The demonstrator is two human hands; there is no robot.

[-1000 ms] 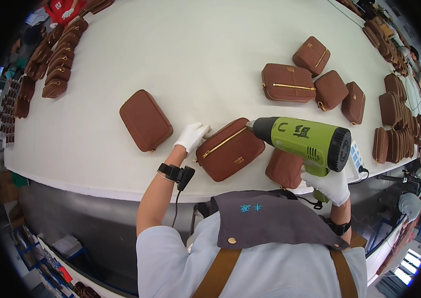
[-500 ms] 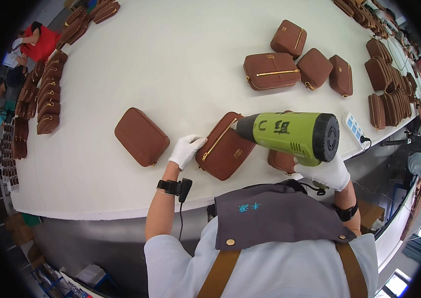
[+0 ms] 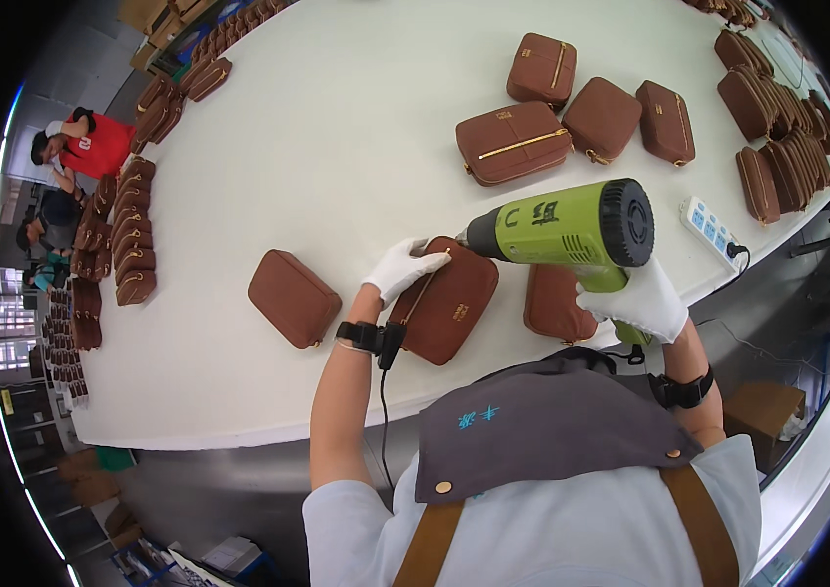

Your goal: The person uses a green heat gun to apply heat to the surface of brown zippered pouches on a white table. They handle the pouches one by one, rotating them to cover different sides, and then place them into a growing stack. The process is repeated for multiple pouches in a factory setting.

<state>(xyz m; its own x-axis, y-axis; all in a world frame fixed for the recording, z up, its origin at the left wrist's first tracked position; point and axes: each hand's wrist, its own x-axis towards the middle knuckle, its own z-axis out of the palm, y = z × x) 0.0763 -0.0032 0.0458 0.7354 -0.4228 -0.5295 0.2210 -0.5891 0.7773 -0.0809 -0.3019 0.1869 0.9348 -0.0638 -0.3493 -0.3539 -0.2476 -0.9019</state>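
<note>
Gripped by its handle in my white-gloved right hand (image 3: 642,301) is a green and black heat gun (image 3: 562,227). Its nozzle sits close by the upper edge of a brown zippered bag (image 3: 452,305) lying in front of me. My left hand (image 3: 405,268), also gloved in white, rests on that bag's upper left side, fingertips by the zipper's upper end; whether they pinch the zipper pull I cannot make out. Left of it lies another brown bag (image 3: 294,298). Partly hidden behind the gun and my right hand is a third brown bag (image 3: 554,305).
Several brown bags (image 3: 513,142) lie beyond the gun. A white power strip (image 3: 712,233) with a plugged cord is at the table's right edge. Rows of bags line both sides of the white table (image 3: 337,117). Other people, one in a red top (image 3: 97,147), are at the far left.
My left hand has moved up along the bag's zipper, from its lower end to its upper end. The view has turned a little. The heat gun stays by the bag's upper edge.
</note>
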